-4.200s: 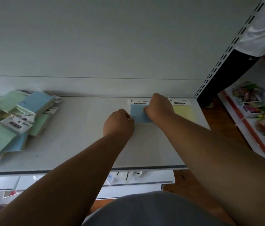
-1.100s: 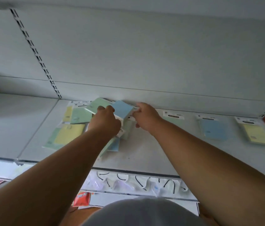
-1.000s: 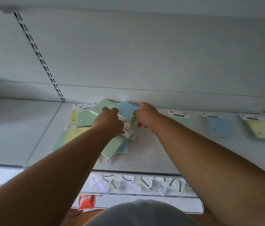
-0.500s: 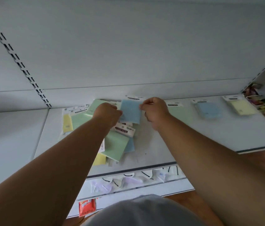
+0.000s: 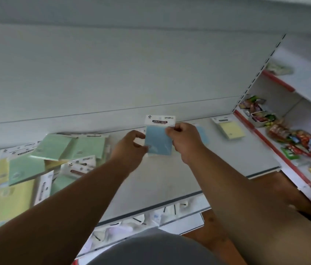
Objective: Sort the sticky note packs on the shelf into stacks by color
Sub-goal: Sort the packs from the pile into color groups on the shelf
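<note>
A blue sticky note pack [image 5: 157,139] with a white header card is held upright above the white shelf [image 5: 170,180]. My right hand [image 5: 184,139] pinches its right edge. My left hand [image 5: 129,148] pinches its lower left edge. Just behind my right hand a second blue pack [image 5: 203,134] lies on the shelf, mostly hidden. A yellow pack [image 5: 231,130] lies at the shelf's far right. On the left lies a mixed pile of green packs [image 5: 55,148] and yellow packs [image 5: 9,201].
The shelf's front edge [image 5: 261,174] ends at right, beside a red-trimmed shelf of snack packets [image 5: 292,138]. A lower shelf with white packets [image 5: 151,217] sits below. The white back panel [image 5: 131,73] rises behind.
Both hands lifted the blue pack out of the mixed pile and carried it right, toward the blue pack lying on the shelf. The view swung right with them.
</note>
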